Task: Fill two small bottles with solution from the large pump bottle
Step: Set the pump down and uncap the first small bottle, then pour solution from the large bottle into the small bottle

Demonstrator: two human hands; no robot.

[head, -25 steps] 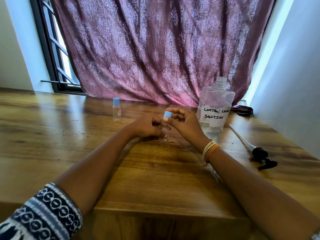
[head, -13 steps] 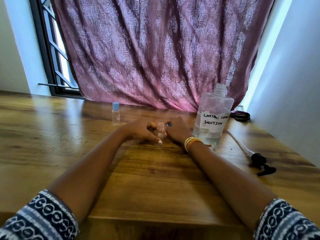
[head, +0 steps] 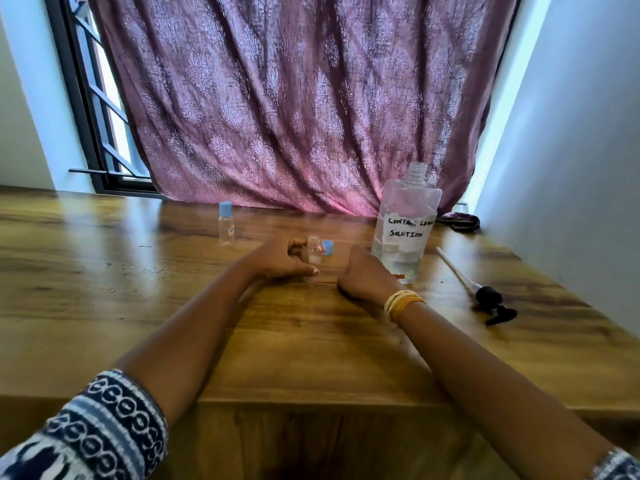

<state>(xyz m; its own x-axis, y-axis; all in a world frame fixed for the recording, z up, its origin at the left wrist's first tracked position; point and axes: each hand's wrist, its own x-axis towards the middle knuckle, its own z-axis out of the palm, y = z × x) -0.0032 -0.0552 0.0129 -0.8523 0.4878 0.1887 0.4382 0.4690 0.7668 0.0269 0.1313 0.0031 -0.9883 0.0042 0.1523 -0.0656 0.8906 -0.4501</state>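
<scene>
An uncapped small bottle [head: 314, 250] is held upright on the wooden surface [head: 104, 306] by the left hand [head: 284, 259], whose fingers are curled round the far side of it and whose thumb is stretched along the near side at its base. A blue cap [head: 328, 247] is seen lying on the surface just beside the bottle, on the side toward the right edge. The right hand [head: 363, 277] is rested on the surface near the cap but apart from it; its fingers are curled under loosely and nothing is held in it. Yellow bangles [head: 401, 303] are worn on the right wrist.

A second small bottle [head: 226, 223], closed with a blue cap, is stood upright toward the far edge of the surface, well to the left of the held one. The large bottle [head: 405, 230], marked by hand "CONTACT LENS SOLUTION", is stood open-necked near the far right corner, just beyond the right hand; clear liquid is seen only in its lower part. The black pump head [head: 491, 303] with its white tube is laid flat on the surface by the right edge, apart from the large bottle. A dark bundle [head: 459, 221] is left at the far right corner, against the purple curtain [head: 294, 98].
</scene>
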